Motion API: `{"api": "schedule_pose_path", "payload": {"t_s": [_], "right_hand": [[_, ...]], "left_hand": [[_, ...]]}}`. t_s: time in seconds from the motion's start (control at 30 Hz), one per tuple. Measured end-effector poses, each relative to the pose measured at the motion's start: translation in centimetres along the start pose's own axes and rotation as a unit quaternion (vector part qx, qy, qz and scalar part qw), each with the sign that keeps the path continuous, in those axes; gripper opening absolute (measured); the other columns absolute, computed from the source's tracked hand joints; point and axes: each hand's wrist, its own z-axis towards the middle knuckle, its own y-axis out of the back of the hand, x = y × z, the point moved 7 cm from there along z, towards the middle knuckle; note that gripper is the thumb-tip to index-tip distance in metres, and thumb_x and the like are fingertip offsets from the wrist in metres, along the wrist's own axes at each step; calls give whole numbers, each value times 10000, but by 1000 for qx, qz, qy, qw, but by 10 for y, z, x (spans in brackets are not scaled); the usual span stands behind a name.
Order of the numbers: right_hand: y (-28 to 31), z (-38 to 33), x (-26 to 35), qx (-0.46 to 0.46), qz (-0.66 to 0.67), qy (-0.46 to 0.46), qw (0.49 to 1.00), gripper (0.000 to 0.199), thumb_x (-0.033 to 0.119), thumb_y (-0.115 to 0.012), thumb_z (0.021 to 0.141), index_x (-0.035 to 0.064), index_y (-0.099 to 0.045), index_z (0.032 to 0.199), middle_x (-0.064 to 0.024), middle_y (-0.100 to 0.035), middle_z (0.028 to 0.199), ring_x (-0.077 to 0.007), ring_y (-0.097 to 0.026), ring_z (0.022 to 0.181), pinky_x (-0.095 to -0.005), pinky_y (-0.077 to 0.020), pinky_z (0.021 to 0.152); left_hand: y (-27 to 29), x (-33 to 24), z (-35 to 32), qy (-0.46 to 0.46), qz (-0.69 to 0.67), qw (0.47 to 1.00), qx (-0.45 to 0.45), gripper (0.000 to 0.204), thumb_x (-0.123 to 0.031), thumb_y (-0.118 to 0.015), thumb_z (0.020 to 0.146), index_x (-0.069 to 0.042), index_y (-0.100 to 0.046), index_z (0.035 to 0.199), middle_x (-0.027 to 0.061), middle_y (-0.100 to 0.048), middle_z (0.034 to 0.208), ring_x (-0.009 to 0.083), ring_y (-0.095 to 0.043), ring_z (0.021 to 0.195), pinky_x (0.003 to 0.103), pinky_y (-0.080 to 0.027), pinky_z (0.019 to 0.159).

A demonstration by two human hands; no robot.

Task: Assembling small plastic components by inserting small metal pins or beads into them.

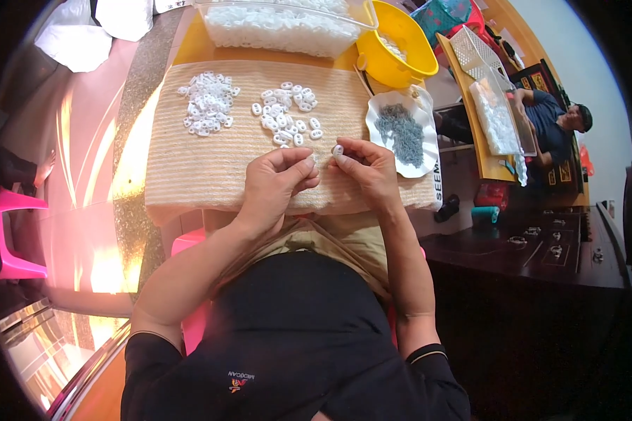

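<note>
My right hand [369, 172] pinches a small white oval plastic piece [338, 150] with dark spots between thumb and forefinger. Just left of it, my left hand [277, 184] is closed, thumb against forefinger; whatever it may hold is too small or hidden to make out. Both hands hover over the near part of a striped, cloth-covered table [182, 172]. Beyond them lies a loose group of white oval pieces with dark spots [281, 121]. A denser pile of plain white pieces [209, 105] sits farther left. Right of my right hand, tiny grey parts [403, 137] fill a white wavy-edged dish [430, 116].
A clear bin [214, 35] full of white pieces stands at the table's far edge, beside a yellow basin [409, 69]. To the right, a person [549, 121] sits by another table [487, 168] with white pieces. A pink stool [14, 263] stands at the left.
</note>
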Motion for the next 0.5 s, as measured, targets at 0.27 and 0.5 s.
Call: {"api": "schedule_pose_path", "payload": {"t_s": [0.27, 0.5], "right_hand": [[2, -1, -9, 23, 48, -13, 999, 274, -7, -635, 857, -55, -602, 1125, -84, -657, 864, -125, -634, 753, -241, -543, 706], [-4, -5, -10, 42, 85, -34, 995, 279, 9, -617, 876, -51, -589, 1147, -80, -652, 859, -117, -623, 740, -257, -554, 662]], "left_hand": [[-2, 1, 0, 5, 0, 1000, 5, 184, -36, -616, 877, 68, -596, 1027, 90, -625, 873, 126, -623, 766, 244, -565, 713], [-1, 4, 1, 15, -6, 1000, 20, 185, -39, -620, 876, 66, -596, 1026, 88, -626, 865, 125, -625, 742, 243, -565, 709]]}}
